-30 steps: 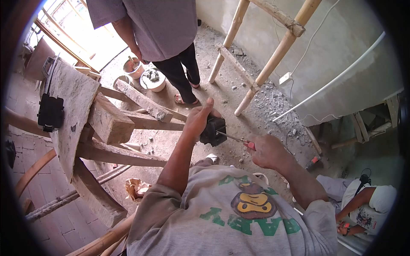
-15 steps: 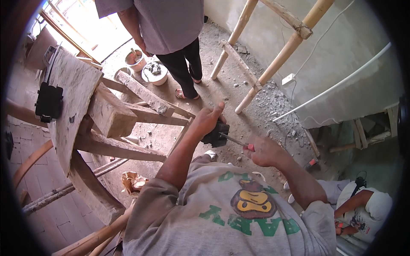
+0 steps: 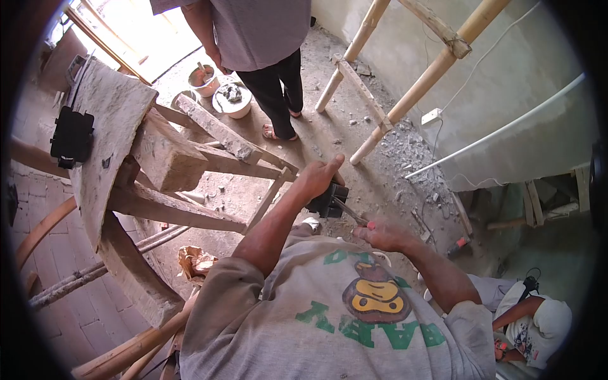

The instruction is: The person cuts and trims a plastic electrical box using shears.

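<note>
My left hand (image 3: 318,178) is closed around a small black plastic box (image 3: 328,201), thumb stretched along its top. In my right hand (image 3: 386,235) is a screwdriver (image 3: 348,211) with a thin metal shaft and a red handle, mostly hidden by my fingers. The shaft's tip meets the black box, though I cannot tell exactly where it touches. A similar black box (image 3: 72,137) lies on a rough wooden board (image 3: 120,95) to my left.
Ahead stands a person (image 3: 263,38) beside a bucket (image 3: 204,81) and a white tub of mortar (image 3: 232,100). A bamboo ladder (image 3: 418,92) leans at right, near rubble (image 3: 411,149). Another person (image 3: 538,323) crouches at lower right. Timber beams (image 3: 171,209) lie left.
Both hands have shifted slightly. My right hand has moved left and a little down, closer to the black box, and the screwdriver now points more steeply up into it.
</note>
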{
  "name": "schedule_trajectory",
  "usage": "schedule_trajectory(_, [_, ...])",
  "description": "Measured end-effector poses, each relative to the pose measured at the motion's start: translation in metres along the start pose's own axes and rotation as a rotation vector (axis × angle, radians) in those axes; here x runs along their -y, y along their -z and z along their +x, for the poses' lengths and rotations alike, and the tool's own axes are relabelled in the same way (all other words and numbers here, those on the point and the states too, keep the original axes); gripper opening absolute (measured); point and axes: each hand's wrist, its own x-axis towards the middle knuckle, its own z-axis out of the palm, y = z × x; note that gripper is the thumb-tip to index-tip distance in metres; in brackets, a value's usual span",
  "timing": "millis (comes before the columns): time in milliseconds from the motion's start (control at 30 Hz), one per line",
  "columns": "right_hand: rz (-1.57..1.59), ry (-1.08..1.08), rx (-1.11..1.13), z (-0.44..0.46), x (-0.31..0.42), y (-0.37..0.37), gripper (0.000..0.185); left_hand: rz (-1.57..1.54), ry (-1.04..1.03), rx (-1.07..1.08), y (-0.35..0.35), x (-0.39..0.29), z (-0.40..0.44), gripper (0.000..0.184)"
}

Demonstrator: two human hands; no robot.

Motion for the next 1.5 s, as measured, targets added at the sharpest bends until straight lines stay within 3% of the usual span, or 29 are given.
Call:
schedule_trajectory(200, [-0.053, 0.041, -0.146, -0.006, 0.001, 0.002, 0.041, 0.034, 0.026, 0.04, 0.002, -0.012, 0.007, 0.072])
schedule_trajectory(300, [-0.281, 0.126, -0.175, 0.011, -0.025, -0.005, 0.039, 0.264, -0.078, -0.016, 0.003, -0.017, 0.006, 0.069])
schedule_trajectory(400, [-0.367, 0.006, -0.247, 0.003, -0.019, -0.004, 0.038, 0.725, -0.107, -0.241, -0.004, -0.035, -0.007, 0.064])
schedule_trajectory(533, [-0.383, 0.006, -0.396, -0.003, -0.023, -0.003, 0.036, 0.769, -0.15, -0.429, 0.015, -0.032, 0.005, 0.063])
schedule_trajectory(667, [-0.27, 0.067, -0.519, -0.009, -0.017, 0.01, 0.039, -0.143, -0.096, -0.21, 0.035, -0.002, 0.018, 0.065])
schedule_trajectory(800, [-0.289, 0.062, -0.553, -0.019, 0.006, 0.013, 0.04, -0.538, -0.091, -0.164, 0.031, -0.028, 0.002, 0.067])
schedule_trajectory(1000, [-0.13, 0.129, -0.57, -0.027, 0.016, 0.018, 0.037, -0.554, -0.18, -0.146, 0.023, -0.028, 0.004, 0.063])
schedule_trajectory(1100, [-0.194, 0.156, -0.545, -0.022, 0.012, 0.011, 0.029, -0.571, -0.178, -0.172, 0.021, -0.037, -0.003, 0.062])
schedule_trajectory(1200, [0.352, -0.051, -0.236, -0.028, 0.027, 0.016, 0.024, -0.536, -0.277, -0.258, 0.018, -0.035, -0.002, 0.062])
schedule_trajectory(1300, [0.616, -0.086, 0.01, -0.044, 0.049, 0.017, 0.021, -0.562, -0.34, -0.319, 0.018, -0.039, -0.004, 0.061])
schedule_trajectory(1400, [0.709, 0.078, 0.043, -0.03, 0.028, -0.016, 0.021, -0.695, -0.276, -0.266, 0.019, -0.038, -0.005, 0.06])
schedule_trajectory(1500, [0.415, 0.145, 0.064, -0.026, 0.019, -0.008, 0.026, -0.773, -0.331, -0.235, 0.017, -0.035, -0.009, 0.054])
